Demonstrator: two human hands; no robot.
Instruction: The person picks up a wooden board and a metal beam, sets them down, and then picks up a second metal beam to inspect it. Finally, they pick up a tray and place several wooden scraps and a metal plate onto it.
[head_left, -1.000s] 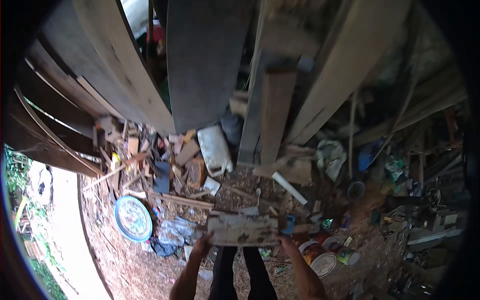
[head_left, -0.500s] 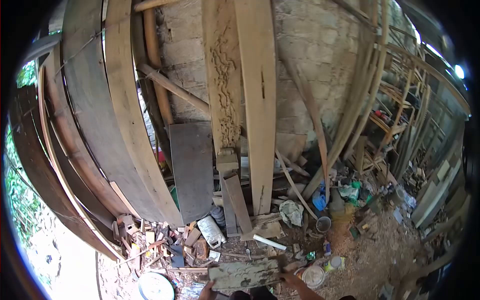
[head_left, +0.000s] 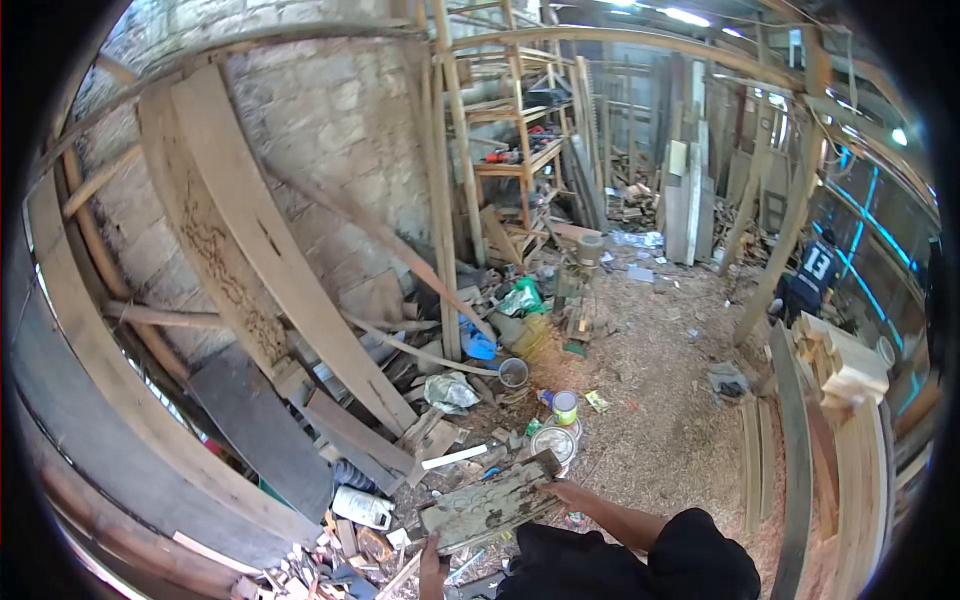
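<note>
A worn, weathered wooden board [head_left: 490, 507] with a rough, stained face is held out in front of my body. My left hand [head_left: 431, 560] grips its lower left end, and my right hand [head_left: 568, 494] is closed on its right end. The board tilts up toward the right. Just beyond it stand a white-lidded bucket [head_left: 554, 446] and a small can [head_left: 565, 404]. A white strip [head_left: 454, 458] lies on the ground past the board's far edge.
Tall planks [head_left: 290, 250] lean on the block wall at left. Scrap wood and a white jug [head_left: 362, 508] lie below them. Stacked timber [head_left: 850, 440] stands at right, near a person [head_left: 808, 275] in a numbered shirt. A wooden shelf [head_left: 520, 165] stands at the back.
My view has swung to the right and up, bringing the workshop floor, timber stack and another person into sight. The board stays in both my hands and now slants upward to the right.
</note>
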